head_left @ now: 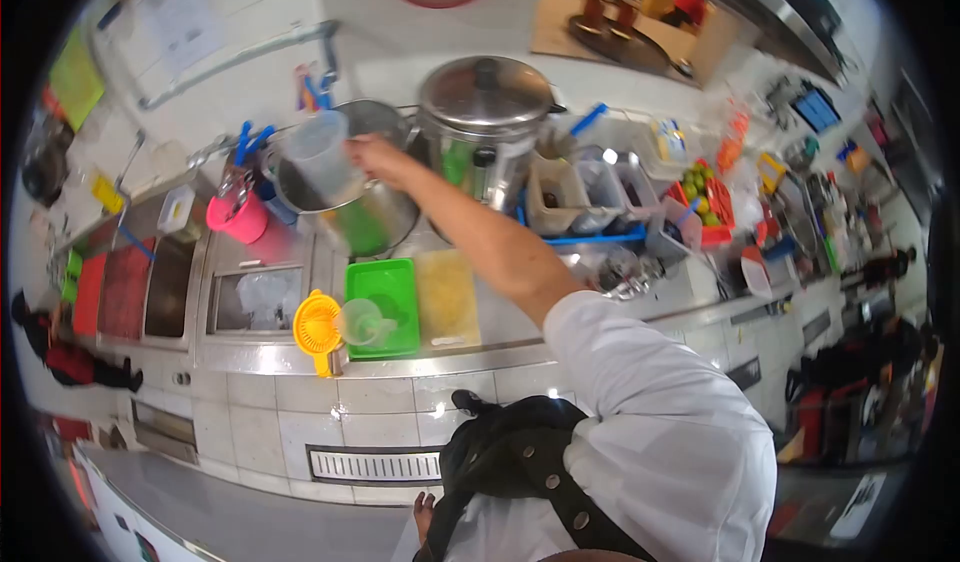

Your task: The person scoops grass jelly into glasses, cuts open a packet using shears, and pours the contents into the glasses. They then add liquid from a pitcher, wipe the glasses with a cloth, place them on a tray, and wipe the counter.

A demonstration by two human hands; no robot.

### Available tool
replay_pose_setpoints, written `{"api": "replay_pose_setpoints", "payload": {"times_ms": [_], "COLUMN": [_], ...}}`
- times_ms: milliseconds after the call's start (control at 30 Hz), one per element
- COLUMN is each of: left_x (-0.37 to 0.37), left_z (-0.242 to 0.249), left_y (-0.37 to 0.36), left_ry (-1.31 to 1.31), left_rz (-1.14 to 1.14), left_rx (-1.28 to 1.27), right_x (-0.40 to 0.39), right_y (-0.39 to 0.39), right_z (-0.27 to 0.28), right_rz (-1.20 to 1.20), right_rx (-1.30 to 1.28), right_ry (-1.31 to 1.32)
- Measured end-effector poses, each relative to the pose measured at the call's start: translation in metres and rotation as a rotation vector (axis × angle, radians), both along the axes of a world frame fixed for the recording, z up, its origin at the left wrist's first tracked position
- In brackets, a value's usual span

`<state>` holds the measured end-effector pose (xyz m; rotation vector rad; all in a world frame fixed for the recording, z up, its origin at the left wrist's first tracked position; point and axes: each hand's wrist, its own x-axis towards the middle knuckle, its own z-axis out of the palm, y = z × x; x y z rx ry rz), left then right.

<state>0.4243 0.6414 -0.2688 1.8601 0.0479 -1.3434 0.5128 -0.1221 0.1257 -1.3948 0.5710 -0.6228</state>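
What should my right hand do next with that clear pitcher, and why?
Probably lift the clear plastic pitcher straight up before swinging it aside: your right hand grips it from one side at the mouth of the open metal pot, your left hand hangs low, and a pink container stands close by.

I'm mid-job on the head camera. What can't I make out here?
In the head view:
Lidded pot: contents hidden by its lid.
Open pot: much of its inside hidden by the clear pitcher and right hand.
Left hand: partly hidden by the dark apron; grip unclear.
Wall sheet: any writing too blurred.
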Motion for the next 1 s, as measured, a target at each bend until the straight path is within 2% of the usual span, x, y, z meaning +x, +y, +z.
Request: {"api": "replay_pose_setpoints", "payload": {"times_ms": [33, 67, 100, 133, 200, 333, 400, 500, 600, 667, 700, 800, 833, 900, 967, 1000], "left_x": [0.007, 0.013, 0.016, 0.021, 0.031, 0.030, 0.021, 0.008, -0.002, -0.007, -0.009, -0.007, 0.013, -0.025, -0.042, -0.042], "left_z": [0.003, 0.006, 0.008, 0.011, 0.019, 0.033, 0.037, 0.039, 0.038, 0.034, 0.033, 0.027, 0.001, 0.037, 0.078, 0.069], "left_y": [-0.003, -0.006, -0.008, -0.006, -0.003, -0.002, 0.000, 0.006, 0.000, -0.009, -0.014, -0.034, -0.041, -0.056, -0.079, -0.078], "left_ry": [-0.011, -0.020, -0.023, -0.025, -0.027, -0.023, -0.020, -0.013, 0.008, -0.003, -0.041, -0.466, -0.680, -0.257, -0.063, -0.025], "left_rz": [-0.044, -0.088, -0.134, -0.182, -0.268, -0.359, -0.386, -0.404, -0.409, -0.469, -0.538, -1.007, -1.332, -0.749, -0.495, -0.393], "left_rx": [-0.003, -0.003, 0.001, 0.009, 0.029, 0.035, 0.025, -0.012, -0.091, -0.160, -0.207, -0.439, -0.554, -0.487, -0.176, -0.204], "right_x": [-0.001, 0.005, -0.003, 0.000, -0.058, -0.163, -0.223, -0.325, -0.436, -0.502, -0.528, -0.606, -0.627, -0.659, -0.679, -0.688], "right_y": [0.004, 0.014, 0.024, 0.035, 0.079, 0.149, 0.177, 0.226, 0.283, 0.305, 0.319, 0.329, 0.328, 0.320, 0.307, 0.298], "right_z": [0.004, 0.007, 0.016, 0.018, 0.063, 0.107, 0.098, 0.075, 0.071, 0.044, 0.049, 0.035, 0.034, 0.028, 0.020, 0.017], "right_rz": [0.000, -0.147, -0.134, -0.222, -0.192, -0.206, -0.203, -0.164, -0.378, -0.466, -0.587, -0.706, -0.702, -0.751, -0.789, -0.799], "right_rx": [-0.032, -0.121, -0.110, -0.141, -0.126, -0.090, -0.084, 0.093, 0.161, 0.069, 0.158, 0.142, 0.122, 0.106, 0.087, 0.075], "right_ry": [-0.031, -0.108, -0.189, -0.337, -0.350, -0.377, -0.339, -0.286, -0.071, -0.056, 0.030, 0.132, 0.198, 0.295, 0.409, 0.476]}}
